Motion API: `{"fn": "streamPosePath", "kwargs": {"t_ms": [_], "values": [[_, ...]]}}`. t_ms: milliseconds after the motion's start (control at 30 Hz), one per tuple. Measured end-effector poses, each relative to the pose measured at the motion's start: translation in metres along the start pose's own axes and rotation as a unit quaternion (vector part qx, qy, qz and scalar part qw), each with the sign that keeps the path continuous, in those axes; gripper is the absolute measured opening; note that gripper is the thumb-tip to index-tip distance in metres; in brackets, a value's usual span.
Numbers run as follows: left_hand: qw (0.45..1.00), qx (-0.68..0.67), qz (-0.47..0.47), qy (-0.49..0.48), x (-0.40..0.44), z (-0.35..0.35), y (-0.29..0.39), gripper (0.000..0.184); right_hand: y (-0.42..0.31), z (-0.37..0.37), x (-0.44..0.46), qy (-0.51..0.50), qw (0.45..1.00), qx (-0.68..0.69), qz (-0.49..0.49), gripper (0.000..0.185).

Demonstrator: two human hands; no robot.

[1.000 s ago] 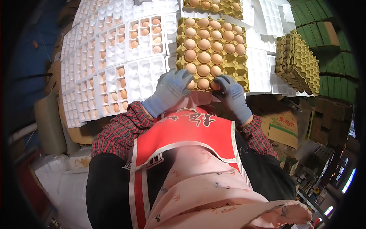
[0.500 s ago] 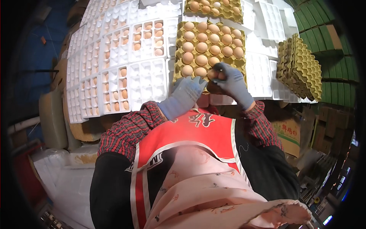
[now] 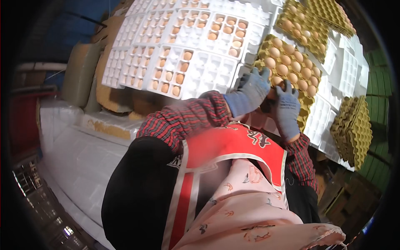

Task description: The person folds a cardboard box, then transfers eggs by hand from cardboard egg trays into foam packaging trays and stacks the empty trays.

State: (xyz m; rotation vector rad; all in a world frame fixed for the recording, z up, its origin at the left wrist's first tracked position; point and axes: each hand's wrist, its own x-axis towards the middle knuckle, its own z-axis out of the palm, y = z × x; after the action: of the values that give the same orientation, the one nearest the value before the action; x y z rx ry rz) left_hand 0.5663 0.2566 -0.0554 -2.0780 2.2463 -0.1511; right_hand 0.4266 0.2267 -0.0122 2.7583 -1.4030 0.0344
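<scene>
My left hand point(image 3: 253, 89), in a grey-blue glove, is at the near left corner of a yellow-brown pulp egg tray point(image 3: 306, 102). Its fingers curl down beside the eggs point(image 3: 283, 69); whatever they grip is hidden. Just to the right, my right hand point(image 3: 287, 106), gloved alike, bends its fingers around a brown egg point(image 3: 273, 95) low over the tray's near side, partly in shadow. Both hands are close together. Left of them lies a white plastic egg tray point(image 3: 210, 71) with bare cups.
More white trays point(image 3: 187, 35), some partly filled with eggs, cover the left of the table. Another pulp tray with eggs point(image 3: 306, 25) lies farther back. A stack of pulp trays point(image 3: 352, 131) stands at the right edge. Cardboard point(image 3: 112, 93) is at the left.
The view has swung left, so the table appears tilted and shifted right. My left hand has moved from the tray's near edge to its left corner; my right hand has drawn nearer the front.
</scene>
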Motion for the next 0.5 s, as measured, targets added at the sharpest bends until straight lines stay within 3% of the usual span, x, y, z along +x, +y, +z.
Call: {"fn": "streamPosePath", "kwargs": {"t_ms": [133, 233, 267, 300, 333, 367, 400, 500], "values": [[0.995, -0.097, 0.007, 0.008, -0.009, -0.013, -0.018, 0.023, 0.013, -0.023, 0.0, 0.009, 0.987, 0.161, -0.006, 0.043], [0.994, -0.027, 0.02, 0.101, -0.015, -0.015, -0.022, 0.024, 0.024, -0.028, 0.01, 0.017, 0.936, 0.348, 0.037, 0.047], [0.997, -0.025, 0.025, 0.073, -0.006, 0.0, -0.015, 0.021, 0.025, -0.026, 0.016, 0.046, 0.919, 0.387, 0.061, 0.046], [0.998, -0.031, -0.033, 0.045, -0.012, -0.026, -0.014, 0.016, 0.026, -0.024, 0.021, 0.073, 0.899, 0.425, 0.083, 0.046], [0.999, 0.014, -0.022, 0.041, -0.014, -0.029, -0.014, 0.015, 0.02, -0.033, 0.03, 0.085, 0.91, 0.396, 0.083, 0.044], [0.998, 0.059, -0.011, 0.035, -0.012, -0.03, -0.013, 0.014, 0.009, -0.04, 0.039, 0.112, 0.875, 0.463, 0.083, 0.045], [0.999, 0.031, -0.023, 0.022, -0.01, -0.027, -0.011, 0.017, 0.0, -0.042, 0.052, 0.124, 0.869, 0.472, 0.074, 0.045], [0.977, -0.192, 0.071, -0.066, -0.007, -0.014, -0.05, 0.018, -0.03, -0.042, 0.101, 0.104, 0.884, 0.456, 0.014, 0.047]]}}
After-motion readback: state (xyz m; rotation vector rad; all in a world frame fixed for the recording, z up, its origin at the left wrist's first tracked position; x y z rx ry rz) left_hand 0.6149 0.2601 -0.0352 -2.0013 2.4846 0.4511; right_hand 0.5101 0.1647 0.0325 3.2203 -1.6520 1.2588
